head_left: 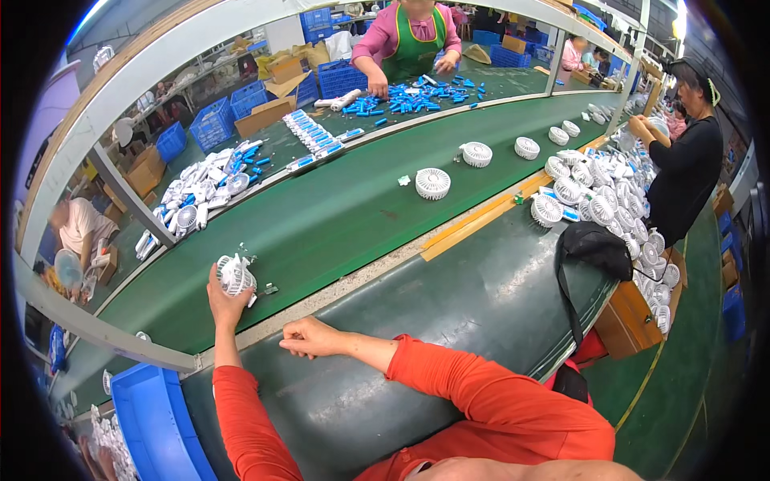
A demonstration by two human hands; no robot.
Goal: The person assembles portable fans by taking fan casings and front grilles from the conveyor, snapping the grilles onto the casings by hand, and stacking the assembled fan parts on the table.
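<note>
On the green conveyor belt (321,224), my left hand (226,309) is closed around a white round fan head (236,275) with a slatted grille. Small pale pieces lie on the belt beside it, one of them a little clip-like part (271,289). My right hand (313,337) hovers near the edge of the dark work table (385,313), its fingers curled in with nothing visible in them. Farther up the belt sit several more white fan heads, the nearest a round one (433,183).
A blue tray (156,417) stands at lower left, beside a metal post. At right are a heap of white fans (609,192), a black bag (597,248) and a person in black (686,160). Across the belt, a person in a green apron (413,40) handles blue cylinders (421,96).
</note>
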